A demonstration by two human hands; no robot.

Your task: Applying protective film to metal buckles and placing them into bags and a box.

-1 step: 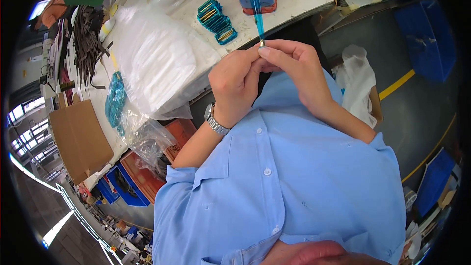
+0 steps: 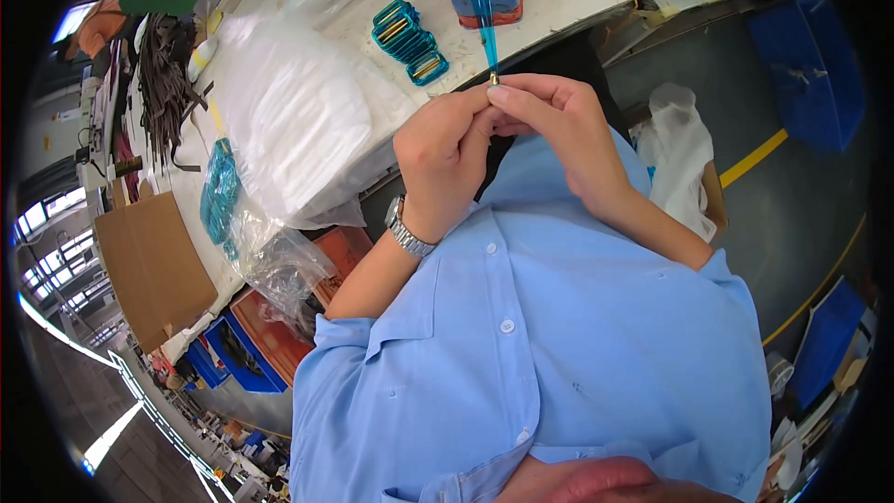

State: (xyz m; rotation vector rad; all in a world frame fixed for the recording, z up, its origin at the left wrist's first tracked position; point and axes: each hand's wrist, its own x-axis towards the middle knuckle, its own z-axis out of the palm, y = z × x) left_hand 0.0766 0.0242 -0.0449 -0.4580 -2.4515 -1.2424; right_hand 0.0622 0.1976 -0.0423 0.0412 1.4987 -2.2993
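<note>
A strip of clear blue tape (image 2: 483, 19) runs taut from the blue tape dispenser (image 2: 475, 0) on the table down to my fingertips. At its lower end is a small gold-coloured metal piece (image 2: 494, 79), mostly hidden by my fingers. My left hand (image 2: 440, 154) and my right hand (image 2: 573, 135) meet there, both closed, pinching the piece and the tape's end between thumbs and forefingers. Left of the dispenser lies a row of gold-coloured pieces wrapped in blue tape (image 2: 407, 37), side by side and touching.
White plastic sheets or bags (image 2: 303, 121) cover the table to the left. Beyond them are a blue bundle in clear plastic (image 2: 220, 191), dark straps (image 2: 166, 84) and a cardboard sheet (image 2: 154, 265). A white bag (image 2: 680, 158) stands by my right arm, with a blue bin (image 2: 805, 74) farther off.
Almost nothing differs. My hands, with the metal piece and tape end, sit very slightly higher and farther left in the picture.
</note>
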